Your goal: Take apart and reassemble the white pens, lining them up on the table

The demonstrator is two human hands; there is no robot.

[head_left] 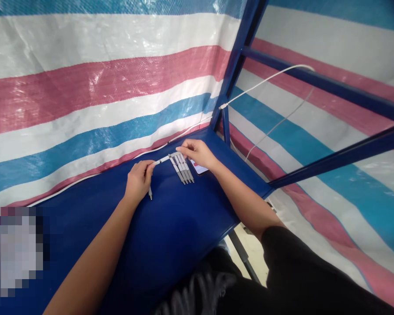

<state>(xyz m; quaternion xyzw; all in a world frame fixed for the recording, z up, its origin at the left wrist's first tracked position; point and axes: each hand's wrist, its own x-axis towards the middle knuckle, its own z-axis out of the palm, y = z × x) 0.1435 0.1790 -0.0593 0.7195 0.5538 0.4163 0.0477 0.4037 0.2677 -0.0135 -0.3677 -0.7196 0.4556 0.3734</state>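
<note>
A white and grey pen [162, 160] is stretched between my two hands, above the blue tabletop. My left hand [138, 180] pinches its left end. My right hand [197, 153] has thumb and fingers closed at its right, grey end. Just below the right hand, several similar pens [183, 169] lie side by side in a row, their grey ends toward me. The tip of one more pen [150, 194] shows beneath my left hand; the rest of it is hidden.
A phone [199, 169] with a lit screen lies right of the pens, partly under my right hand. Blue metal frame bars [321, 81] stand at the right, with a white cable [265, 81] over them. Striped plastic sheeting [111, 87] walls the blue table [170, 227]. A blurred patch [18, 253] is at the left.
</note>
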